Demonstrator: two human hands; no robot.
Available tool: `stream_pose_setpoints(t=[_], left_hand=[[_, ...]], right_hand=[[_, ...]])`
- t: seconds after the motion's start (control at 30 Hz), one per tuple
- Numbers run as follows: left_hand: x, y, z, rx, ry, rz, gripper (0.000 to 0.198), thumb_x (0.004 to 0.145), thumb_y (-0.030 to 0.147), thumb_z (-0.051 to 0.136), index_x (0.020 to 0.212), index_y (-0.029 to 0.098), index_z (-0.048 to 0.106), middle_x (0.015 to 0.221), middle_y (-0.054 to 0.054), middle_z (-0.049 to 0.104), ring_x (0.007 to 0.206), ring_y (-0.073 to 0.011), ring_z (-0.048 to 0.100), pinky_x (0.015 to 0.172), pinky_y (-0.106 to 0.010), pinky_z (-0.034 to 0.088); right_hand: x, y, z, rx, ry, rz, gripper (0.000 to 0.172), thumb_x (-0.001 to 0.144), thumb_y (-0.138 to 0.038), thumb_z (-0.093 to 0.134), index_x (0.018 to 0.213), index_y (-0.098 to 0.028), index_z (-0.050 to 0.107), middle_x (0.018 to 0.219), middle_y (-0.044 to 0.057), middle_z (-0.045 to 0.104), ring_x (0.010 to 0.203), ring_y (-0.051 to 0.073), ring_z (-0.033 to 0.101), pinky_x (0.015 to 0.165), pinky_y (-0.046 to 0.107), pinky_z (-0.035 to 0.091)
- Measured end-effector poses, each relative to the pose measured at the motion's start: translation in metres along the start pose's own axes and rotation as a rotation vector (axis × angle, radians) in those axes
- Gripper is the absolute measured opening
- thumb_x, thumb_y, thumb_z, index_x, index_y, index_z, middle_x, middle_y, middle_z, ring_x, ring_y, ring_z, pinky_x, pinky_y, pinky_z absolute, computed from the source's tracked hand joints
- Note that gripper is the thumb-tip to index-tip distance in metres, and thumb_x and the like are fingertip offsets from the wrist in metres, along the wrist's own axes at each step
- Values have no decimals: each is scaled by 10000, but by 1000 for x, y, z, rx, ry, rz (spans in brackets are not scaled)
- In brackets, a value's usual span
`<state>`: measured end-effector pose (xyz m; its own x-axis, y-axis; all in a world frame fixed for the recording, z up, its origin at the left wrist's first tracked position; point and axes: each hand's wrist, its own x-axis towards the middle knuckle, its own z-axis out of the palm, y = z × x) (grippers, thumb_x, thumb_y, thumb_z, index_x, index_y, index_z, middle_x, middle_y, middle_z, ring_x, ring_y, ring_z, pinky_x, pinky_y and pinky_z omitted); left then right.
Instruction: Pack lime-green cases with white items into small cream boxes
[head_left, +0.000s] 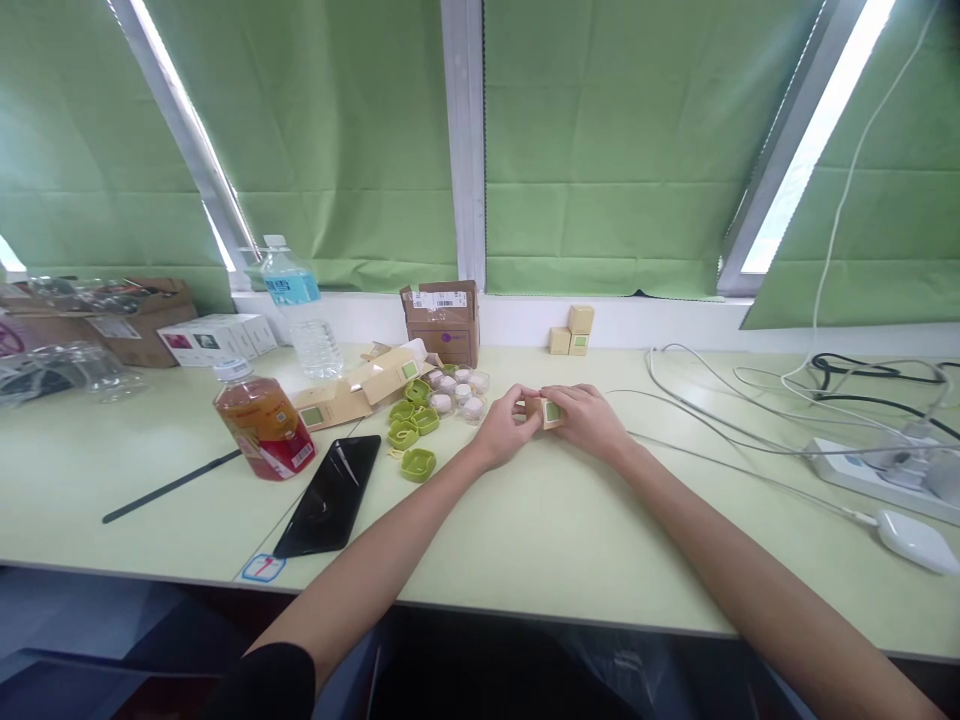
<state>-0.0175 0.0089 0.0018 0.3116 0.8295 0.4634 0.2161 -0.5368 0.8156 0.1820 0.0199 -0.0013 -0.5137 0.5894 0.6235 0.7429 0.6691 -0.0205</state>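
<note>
Two bare hands meet over the pale table (510,540), and I watch them from far through the head camera: the left hand (502,432) and the right hand (586,420) are both grasping one small tan box (552,412) between them. The left thumb and fingers hold its left side, while the right fingers bend over its top and right side; how firmly they press, I cannot tell. This box is near the middle of the table, with its green-marked face toward me. To its left I see clear cups (472,408) with pale pink contents, and just beside them green containers (418,464). Farther left, a black flat device (330,495) lies near the drink bottle (264,422). Near the wall (517,322), three similar boxes (580,321) are grouped, one on top.
</note>
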Motion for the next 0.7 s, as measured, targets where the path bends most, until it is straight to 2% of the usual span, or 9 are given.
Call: stream_pose_setpoints(t=[0.27, 0.53, 0.7], left_hand=[[1, -5, 7, -2, 54, -56, 323, 798, 223, 705, 1097, 184, 591, 1125, -81, 689, 933, -181, 699, 873, -335, 574], [2, 1, 7, 7, 30, -168, 345, 773, 223, 703, 1088, 208, 563, 1059, -63, 695, 807, -163, 696, 674, -252, 519], [1, 5, 9, 94, 64, -161, 336, 759, 165, 664, 1065, 226, 538, 850, 1, 669, 721, -149, 640, 635, -243, 459]], right_hand=[[0, 0, 0, -3, -10, -6, 374, 882, -192, 639, 1251, -240, 604, 1312, 100, 703, 1163, 260, 679, 992, 443, 433], [-3, 0, -1, -8, 8, -46, 381, 899, -211, 637, 1278, -218, 594, 1322, 115, 695, 1194, 265, 662, 959, 411, 439], [-1, -2, -4, -22, -7, -60, 369, 916, -212, 622, 1283, -223, 590, 1318, 110, 695, 1179, 263, 663, 941, 403, 440]])
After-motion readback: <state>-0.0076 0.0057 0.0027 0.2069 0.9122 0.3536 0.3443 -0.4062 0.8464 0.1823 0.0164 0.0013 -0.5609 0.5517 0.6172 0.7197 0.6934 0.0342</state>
